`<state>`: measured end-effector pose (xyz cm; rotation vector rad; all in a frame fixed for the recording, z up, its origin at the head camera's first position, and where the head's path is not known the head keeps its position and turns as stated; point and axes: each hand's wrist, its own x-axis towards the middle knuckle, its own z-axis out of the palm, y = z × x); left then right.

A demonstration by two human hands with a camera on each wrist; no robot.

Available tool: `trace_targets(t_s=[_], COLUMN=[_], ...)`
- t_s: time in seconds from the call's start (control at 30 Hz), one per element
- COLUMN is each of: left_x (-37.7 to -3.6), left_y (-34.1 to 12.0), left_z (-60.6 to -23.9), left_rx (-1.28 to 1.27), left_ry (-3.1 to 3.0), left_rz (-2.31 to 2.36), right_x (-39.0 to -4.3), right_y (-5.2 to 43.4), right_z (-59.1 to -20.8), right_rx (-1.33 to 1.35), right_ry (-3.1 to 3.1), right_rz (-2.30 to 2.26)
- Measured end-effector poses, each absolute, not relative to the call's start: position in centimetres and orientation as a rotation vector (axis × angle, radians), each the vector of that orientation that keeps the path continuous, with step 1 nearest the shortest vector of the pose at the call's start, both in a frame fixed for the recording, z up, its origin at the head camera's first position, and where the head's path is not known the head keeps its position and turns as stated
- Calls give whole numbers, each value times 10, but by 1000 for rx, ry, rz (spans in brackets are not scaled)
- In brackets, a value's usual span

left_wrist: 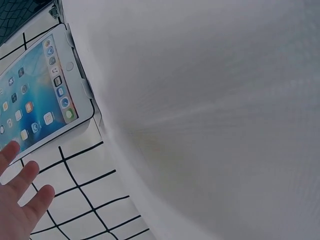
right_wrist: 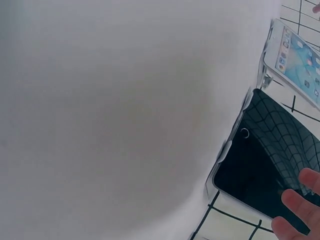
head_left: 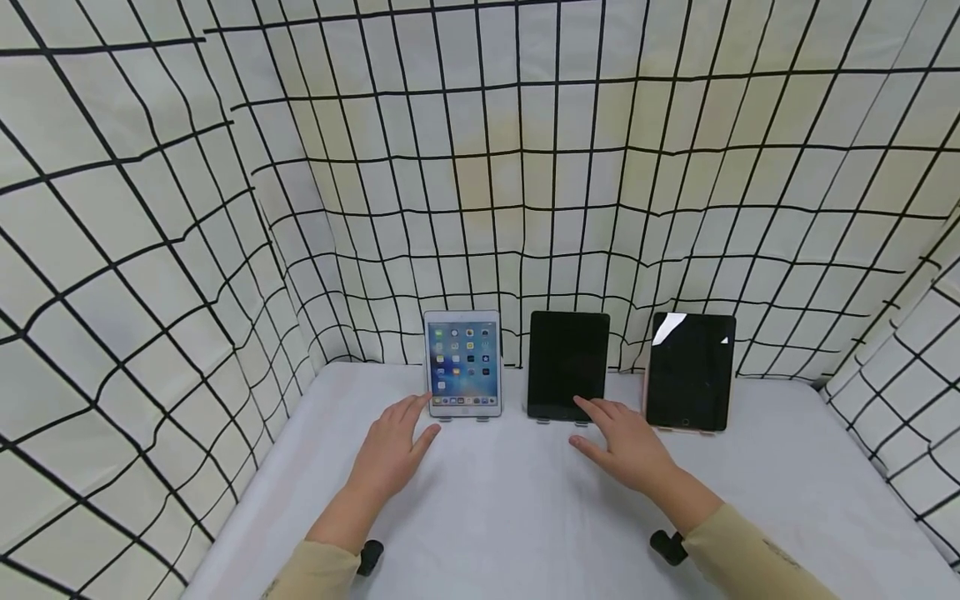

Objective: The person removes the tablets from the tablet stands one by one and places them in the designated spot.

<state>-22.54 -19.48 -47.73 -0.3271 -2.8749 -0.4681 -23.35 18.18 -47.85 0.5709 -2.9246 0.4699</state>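
Three tablets stand upright on small stands along the back of a white table. The left one is a white tablet with a lit home screen of icons. The middle black tablet is dark, and so is the right tablet with a pinkish edge. My left hand rests flat on the table, fingers straight, fingertips just by the white tablet's lower left corner. My right hand lies with fingers spread, the index tip near the black tablet's bottom edge.
White cloth walls with a black grid close in the table on the left, back and right. Small black wrist-camera mounts sit by both beige sleeves near the front.
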Motion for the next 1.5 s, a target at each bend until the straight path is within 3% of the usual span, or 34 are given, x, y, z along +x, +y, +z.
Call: trace_targets(t_s=[1.5], left_x=[-249], left_y=[-204], left_z=[-479], left_rx=[-218], left_ry=[-2878], left_rz=[-605], right_x=[-258], right_y=[125], right_z=[-472], right_rx=[471], right_ry=[-2944], right_rz=[680])
